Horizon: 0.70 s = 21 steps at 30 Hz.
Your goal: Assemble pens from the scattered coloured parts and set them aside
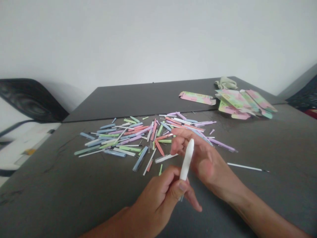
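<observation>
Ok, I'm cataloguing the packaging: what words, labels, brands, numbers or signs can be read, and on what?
"5": on the carton heap; its other print is too blurred.
Single carton: printed, too blurred to read reliably.
White piece in the left hand: no text visible.
Scattered pieces: none legible.

Left forearm and right forearm are bare.
</observation>
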### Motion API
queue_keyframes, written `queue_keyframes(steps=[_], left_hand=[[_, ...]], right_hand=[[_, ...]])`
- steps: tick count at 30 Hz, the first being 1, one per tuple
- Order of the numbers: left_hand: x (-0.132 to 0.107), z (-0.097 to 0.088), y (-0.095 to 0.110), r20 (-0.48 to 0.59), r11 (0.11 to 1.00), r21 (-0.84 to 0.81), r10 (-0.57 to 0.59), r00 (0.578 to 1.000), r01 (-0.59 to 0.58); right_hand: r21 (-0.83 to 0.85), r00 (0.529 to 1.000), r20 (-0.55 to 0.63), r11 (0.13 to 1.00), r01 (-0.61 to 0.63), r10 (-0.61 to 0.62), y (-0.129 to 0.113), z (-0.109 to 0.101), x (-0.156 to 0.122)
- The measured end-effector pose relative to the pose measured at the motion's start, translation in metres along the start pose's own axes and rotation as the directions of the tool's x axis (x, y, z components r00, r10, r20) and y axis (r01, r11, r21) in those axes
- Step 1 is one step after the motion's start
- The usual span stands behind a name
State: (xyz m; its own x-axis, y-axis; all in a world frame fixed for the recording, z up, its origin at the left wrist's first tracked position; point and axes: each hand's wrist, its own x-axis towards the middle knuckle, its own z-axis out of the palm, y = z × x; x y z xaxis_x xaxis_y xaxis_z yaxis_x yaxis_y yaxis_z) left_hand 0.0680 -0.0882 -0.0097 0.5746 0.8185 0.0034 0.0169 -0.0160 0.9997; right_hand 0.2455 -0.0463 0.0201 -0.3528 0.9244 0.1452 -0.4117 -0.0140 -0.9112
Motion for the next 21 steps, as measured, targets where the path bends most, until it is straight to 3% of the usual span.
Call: queue_keyframes(steps=[3, 6, 8, 11, 13, 17, 21], left_hand=[[-0.0008, 0.0003, 0.0001, -0.037, 0.999, -0.042, -0.012, 0.999, 0.010], [-0.0006, -0.0021, 0.0028, -0.035, 1.000, -0.012, 0.012, 0.999, -0.012], [0.0000, -0.0036, 0.0036, -0.030, 1.000, 0.019, 0.023, 0.999, -0.022], [0.0009, -0.0038, 0.0013, -0.014, 0.999, 0.036, 0.027, 1.000, -0.026], [0.0011, -0.0028, -0.0013, -0.009, 1.000, 0.015, 0.026, 1.000, -0.026], [0.0005, -0.0017, -0.0029, -0.060, 0.997, -0.065, 0.037, 0.997, -0.041], [0.0003, -0.0032, 0.0002, -0.040, 0.997, -0.048, 0.055, 0.998, -0.057]], right_hand=[[0.064, 0.983, 0.134, 0.989, -0.132, 0.123, 0.0005, -0.0011, -0.0053], [0.064, 0.969, 0.155, 0.977, -0.203, 0.191, -0.0015, 0.0000, -0.0074], [0.020, 0.985, 0.088, 0.988, -0.151, 0.149, -0.0032, 0.0006, -0.0053], [-0.049, 0.999, -0.038, 0.999, 0.014, -0.015, -0.0040, 0.0000, -0.0013], [-0.051, 0.998, -0.031, 0.997, 0.061, -0.062, -0.0031, -0.0011, -0.0010], [0.020, 0.991, 0.121, 0.998, -0.067, 0.064, -0.0007, -0.0034, -0.0061], [0.028, 0.972, 0.174, 0.986, -0.163, 0.155, -0.0022, -0.0039, -0.0081]])
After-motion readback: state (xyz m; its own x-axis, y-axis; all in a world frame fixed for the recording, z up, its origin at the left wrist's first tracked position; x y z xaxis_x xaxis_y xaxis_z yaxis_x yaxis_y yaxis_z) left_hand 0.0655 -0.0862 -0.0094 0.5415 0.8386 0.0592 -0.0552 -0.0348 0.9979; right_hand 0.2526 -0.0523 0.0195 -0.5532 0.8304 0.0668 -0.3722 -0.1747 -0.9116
